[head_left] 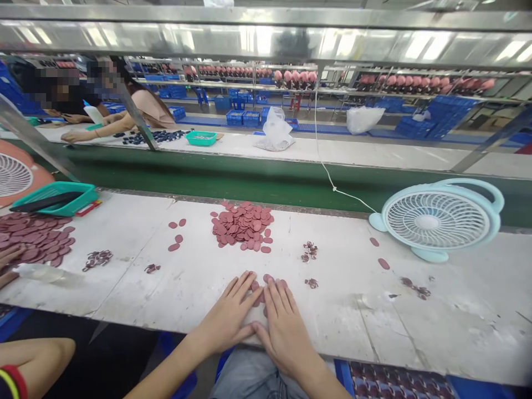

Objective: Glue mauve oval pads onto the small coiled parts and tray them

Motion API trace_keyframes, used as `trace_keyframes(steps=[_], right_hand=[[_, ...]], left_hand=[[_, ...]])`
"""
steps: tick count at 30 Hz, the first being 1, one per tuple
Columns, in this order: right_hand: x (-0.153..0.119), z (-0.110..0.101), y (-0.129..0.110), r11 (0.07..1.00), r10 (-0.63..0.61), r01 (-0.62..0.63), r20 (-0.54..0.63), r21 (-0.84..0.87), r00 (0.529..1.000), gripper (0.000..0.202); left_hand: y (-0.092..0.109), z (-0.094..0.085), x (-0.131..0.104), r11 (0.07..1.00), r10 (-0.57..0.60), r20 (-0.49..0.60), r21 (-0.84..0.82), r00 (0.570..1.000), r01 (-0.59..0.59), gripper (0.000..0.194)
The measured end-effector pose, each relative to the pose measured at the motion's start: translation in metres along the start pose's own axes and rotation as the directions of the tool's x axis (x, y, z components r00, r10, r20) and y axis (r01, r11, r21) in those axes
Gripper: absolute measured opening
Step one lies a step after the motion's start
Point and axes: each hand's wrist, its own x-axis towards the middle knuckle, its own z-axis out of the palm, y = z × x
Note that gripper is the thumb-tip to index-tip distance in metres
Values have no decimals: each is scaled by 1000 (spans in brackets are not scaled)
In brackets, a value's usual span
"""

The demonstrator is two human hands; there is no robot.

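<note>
Both my hands lie flat on the white table near its front edge, side by side with thumbs almost meeting. My left hand [230,313] has its fingers stretched out, the tips against a few dark pink oval discs [256,287]. Over more of these discs rests my right hand [284,321], fingers extended, partly hiding them. Beyond my hands sits a heap of the same pink discs [243,224]. Small dark curled pieces [310,251] lie to the right of the heap, and a single cluster [311,283] is nearer my right hand.
A light blue fan [436,219] stands at the right, its white cord rising to the frame. At left are a green basket [78,199], another disc pile [37,238], a clear bottle [45,272] and a neighbour's hand [9,263]. Two people sit across the green belt [208,177].
</note>
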Motion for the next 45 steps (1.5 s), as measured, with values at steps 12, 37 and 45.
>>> trace_keyframes(steps=[12,37,45], right_hand=[[2,-31,3,980,10,-11,7,198,1000,81],[-65,-71,132,-920,364,373,95,-122,927,36],[-60,-75,99,-912,409,391,178,127,895,38]], left_hand=[[2,-7,-1,998,-38,29,59,999,36,72],[11,-36,120,835,-491,159,-194,857,514,30],[19,-44,109,706,-453,136,-550,881,447,16]])
